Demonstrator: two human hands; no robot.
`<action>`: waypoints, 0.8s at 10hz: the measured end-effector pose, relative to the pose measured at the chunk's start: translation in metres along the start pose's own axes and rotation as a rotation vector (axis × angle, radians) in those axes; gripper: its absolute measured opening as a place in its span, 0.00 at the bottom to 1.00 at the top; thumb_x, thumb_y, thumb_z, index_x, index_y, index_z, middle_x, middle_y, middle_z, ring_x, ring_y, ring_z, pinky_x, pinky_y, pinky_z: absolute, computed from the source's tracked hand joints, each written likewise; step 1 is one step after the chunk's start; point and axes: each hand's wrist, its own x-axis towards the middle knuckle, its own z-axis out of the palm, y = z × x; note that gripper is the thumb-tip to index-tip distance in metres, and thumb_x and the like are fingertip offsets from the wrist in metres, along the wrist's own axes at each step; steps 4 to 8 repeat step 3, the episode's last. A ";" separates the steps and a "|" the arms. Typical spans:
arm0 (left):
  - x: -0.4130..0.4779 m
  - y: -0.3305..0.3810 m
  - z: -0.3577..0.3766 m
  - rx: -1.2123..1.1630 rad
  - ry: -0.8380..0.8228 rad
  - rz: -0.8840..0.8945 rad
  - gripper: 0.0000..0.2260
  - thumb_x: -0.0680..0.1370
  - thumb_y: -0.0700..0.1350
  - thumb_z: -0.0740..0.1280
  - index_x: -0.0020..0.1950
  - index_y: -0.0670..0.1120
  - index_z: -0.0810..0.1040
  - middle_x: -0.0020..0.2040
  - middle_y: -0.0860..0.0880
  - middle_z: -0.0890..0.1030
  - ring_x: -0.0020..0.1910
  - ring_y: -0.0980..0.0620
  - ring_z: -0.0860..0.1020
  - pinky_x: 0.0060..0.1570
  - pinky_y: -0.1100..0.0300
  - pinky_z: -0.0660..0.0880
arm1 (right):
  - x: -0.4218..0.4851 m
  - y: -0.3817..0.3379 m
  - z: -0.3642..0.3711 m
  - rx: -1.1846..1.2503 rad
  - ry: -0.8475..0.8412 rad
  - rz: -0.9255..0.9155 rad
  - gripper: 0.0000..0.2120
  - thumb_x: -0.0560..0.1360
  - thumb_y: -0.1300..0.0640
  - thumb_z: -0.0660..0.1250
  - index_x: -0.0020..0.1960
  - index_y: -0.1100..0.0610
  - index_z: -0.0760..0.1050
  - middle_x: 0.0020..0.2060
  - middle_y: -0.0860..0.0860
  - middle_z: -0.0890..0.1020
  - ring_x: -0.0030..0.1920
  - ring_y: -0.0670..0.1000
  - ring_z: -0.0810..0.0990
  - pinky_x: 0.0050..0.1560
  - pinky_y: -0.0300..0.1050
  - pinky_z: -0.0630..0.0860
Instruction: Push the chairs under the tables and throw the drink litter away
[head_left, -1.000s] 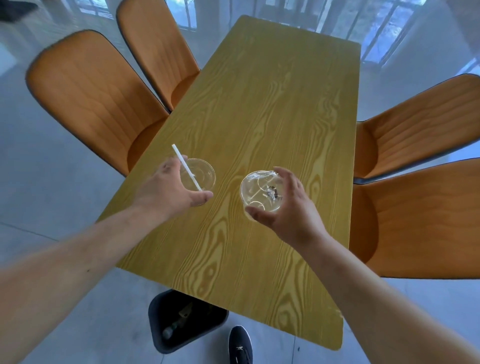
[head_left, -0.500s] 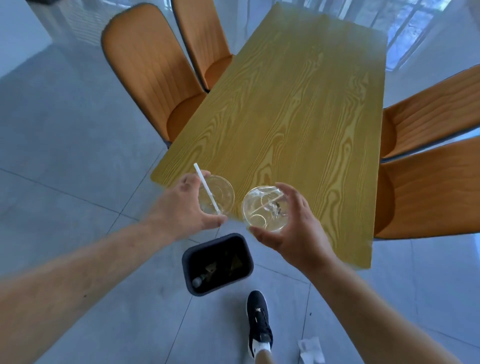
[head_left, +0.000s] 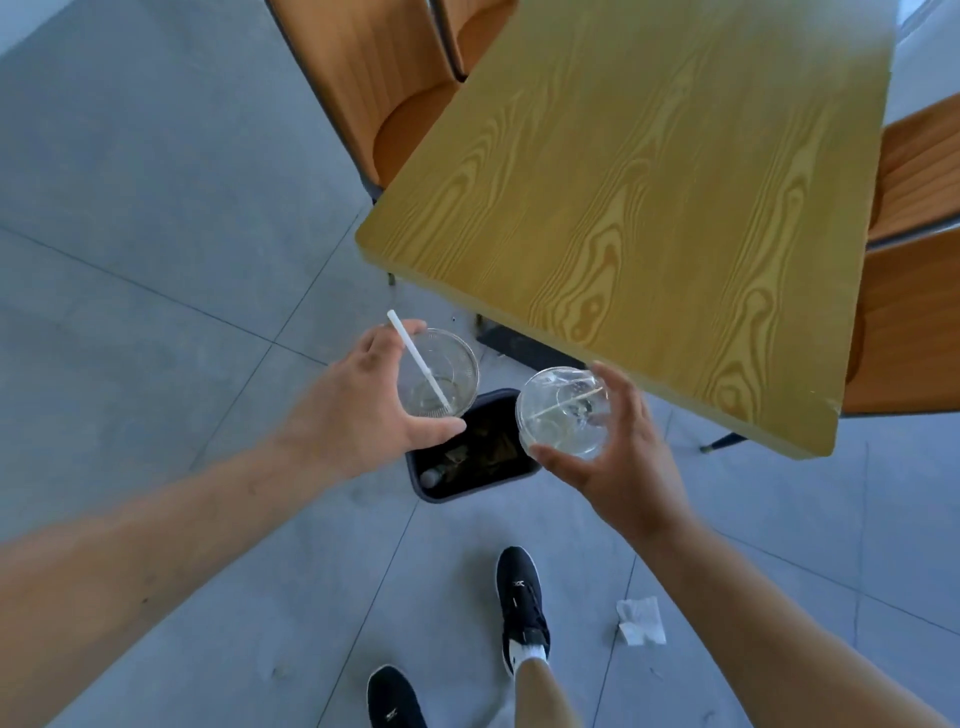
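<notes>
While both clear cups are clasped, left hand (head_left: 358, 410) on the straw cup (head_left: 439, 371), right hand (head_left: 618, 467) on the lidded cup (head_left: 563, 410), the bin (head_left: 470, 462) is found directly beneath, at 6 o'clock.

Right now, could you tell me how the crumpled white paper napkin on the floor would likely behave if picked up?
The crumpled white paper napkin looks thin and creased, so probably floppy and very light. Lying loose on the smooth grey floor tiles, it might slide or drift if nudged rather than pinched.

cups (head_left: 440, 374) moved off table (head_left: 675, 182), over bin (head_left: 470, 488)
</notes>
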 end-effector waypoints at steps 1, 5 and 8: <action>0.006 -0.019 0.033 -0.002 -0.064 -0.073 0.57 0.56 0.76 0.75 0.78 0.61 0.54 0.75 0.55 0.65 0.69 0.52 0.70 0.60 0.53 0.69 | 0.014 0.022 0.030 -0.044 -0.129 0.036 0.53 0.62 0.25 0.74 0.79 0.41 0.53 0.74 0.46 0.67 0.68 0.50 0.73 0.63 0.53 0.75; 0.009 -0.039 0.069 0.088 -0.083 -0.109 0.41 0.66 0.71 0.72 0.75 0.58 0.65 0.72 0.54 0.68 0.68 0.49 0.67 0.59 0.51 0.67 | 0.018 0.046 0.057 -0.189 -0.202 -0.012 0.42 0.72 0.28 0.68 0.79 0.44 0.60 0.74 0.46 0.69 0.72 0.50 0.67 0.61 0.45 0.65; 0.009 -0.039 0.069 0.088 -0.083 -0.109 0.41 0.66 0.71 0.72 0.75 0.58 0.65 0.72 0.54 0.68 0.68 0.49 0.67 0.59 0.51 0.67 | 0.018 0.046 0.057 -0.189 -0.202 -0.012 0.42 0.72 0.28 0.68 0.79 0.44 0.60 0.74 0.46 0.69 0.72 0.50 0.67 0.61 0.45 0.65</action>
